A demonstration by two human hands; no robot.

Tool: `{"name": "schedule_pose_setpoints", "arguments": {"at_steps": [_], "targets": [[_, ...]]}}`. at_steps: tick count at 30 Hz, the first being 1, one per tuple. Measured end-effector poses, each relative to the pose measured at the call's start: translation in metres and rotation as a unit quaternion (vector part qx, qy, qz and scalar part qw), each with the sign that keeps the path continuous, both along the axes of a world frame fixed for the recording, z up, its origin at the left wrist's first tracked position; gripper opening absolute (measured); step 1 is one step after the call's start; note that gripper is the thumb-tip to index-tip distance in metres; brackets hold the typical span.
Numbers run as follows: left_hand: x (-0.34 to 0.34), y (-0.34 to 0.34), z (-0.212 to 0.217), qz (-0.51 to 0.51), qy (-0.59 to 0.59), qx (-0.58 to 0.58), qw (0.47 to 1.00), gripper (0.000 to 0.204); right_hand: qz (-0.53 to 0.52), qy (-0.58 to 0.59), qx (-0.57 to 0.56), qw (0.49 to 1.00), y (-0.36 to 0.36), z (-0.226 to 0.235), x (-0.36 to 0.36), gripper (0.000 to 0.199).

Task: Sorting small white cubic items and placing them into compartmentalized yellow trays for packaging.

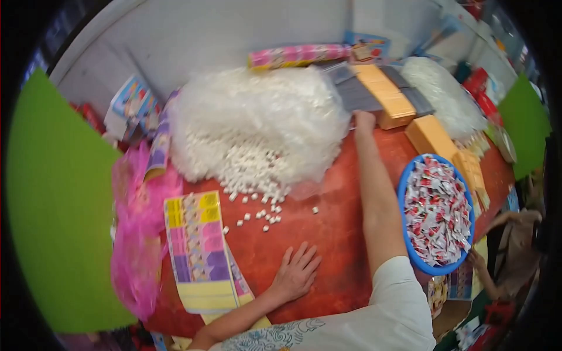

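My left hand (295,272) lies flat on the red tabletop (342,234), fingers spread and holding nothing. Stretched far across the table, my right hand (364,119) is closed at the near end of a stack of dark grey flat pieces (355,95). What its fingers grip is too small to make out. Beside it lie blocks of orange flat pieces (383,93). A large clear plastic bag (263,105) spills small white cubes (252,167) onto the table, in front of my left hand.
A blue basket (401,205) of small red-and-white sachets stands at the right. Printed colourful sheets (199,251) and a pink plastic bag (137,234) lie left. Another clear bag (439,93) sits at the back right. Another person's hand (477,259) is beside the basket.
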State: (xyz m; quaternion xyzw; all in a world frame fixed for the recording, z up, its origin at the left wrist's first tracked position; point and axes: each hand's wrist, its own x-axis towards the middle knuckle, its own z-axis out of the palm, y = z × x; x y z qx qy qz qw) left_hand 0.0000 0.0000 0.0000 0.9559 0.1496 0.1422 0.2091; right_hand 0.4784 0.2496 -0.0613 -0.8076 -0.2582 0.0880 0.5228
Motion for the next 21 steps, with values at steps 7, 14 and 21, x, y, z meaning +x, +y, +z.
{"name": "schedule_pose_setpoints", "arguments": {"at_steps": [7, 14, 21], "targets": [[0.007, -0.003, 0.001, 0.020, 0.002, -0.016, 1.000, 0.043, -0.179, 0.042, 0.003, 0.983, -0.031, 0.059, -0.017, 0.032], [0.004, 0.001, 0.006, 0.033, 0.014, -0.030, 0.999, 0.041, -0.387, 0.025, 0.053, 0.920, -0.055, 0.101, -0.017, 0.038], [0.005, -0.002, 0.003, 0.034, 0.017, -0.029, 0.999, 0.039, -0.259, -0.176, -0.168, 0.935, -0.046, 0.089, 0.002, 0.042]]}}
